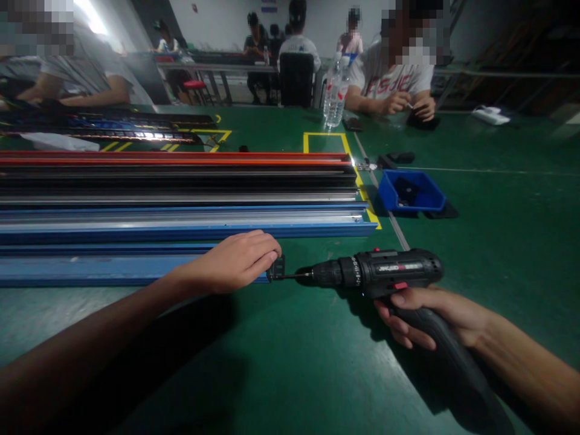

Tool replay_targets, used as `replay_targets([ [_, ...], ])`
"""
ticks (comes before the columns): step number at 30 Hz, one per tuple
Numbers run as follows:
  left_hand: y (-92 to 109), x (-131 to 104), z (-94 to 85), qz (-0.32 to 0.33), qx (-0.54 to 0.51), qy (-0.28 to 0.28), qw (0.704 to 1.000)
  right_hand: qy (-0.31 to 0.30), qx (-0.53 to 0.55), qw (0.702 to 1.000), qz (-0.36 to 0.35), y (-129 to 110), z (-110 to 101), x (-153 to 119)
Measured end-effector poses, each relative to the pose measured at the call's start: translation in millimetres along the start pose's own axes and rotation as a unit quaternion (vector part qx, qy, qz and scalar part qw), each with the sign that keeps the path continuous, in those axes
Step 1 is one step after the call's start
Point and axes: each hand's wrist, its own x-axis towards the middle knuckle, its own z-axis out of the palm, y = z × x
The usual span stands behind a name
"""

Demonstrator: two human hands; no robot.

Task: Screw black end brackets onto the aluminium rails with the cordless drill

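My left hand is closed over the right end of a blue metal rail, its fingertips against a black end cap. In my right hand is a black cordless drill with red buttons, held by its grip and pointing left. The long thin bit reaches the lower part of the end cap. A screw, if one is there, is too small to make out. The palm side of my left hand is hidden.
Beyond lie parallel blue, black and red rails. A blue parts bin holds dark pieces. Water bottles stand farther back. A person sits opposite with both hands on something small; another person works at far left.
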Motion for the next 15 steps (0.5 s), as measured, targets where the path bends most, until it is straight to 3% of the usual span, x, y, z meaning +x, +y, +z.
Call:
replay_targets([
  [15,2.1,-0.7,-1.1,0.006,0.006,0.012,1.0,-0.001,-0.033,0.999,0.014,-1.0,-2.9,0.8],
])
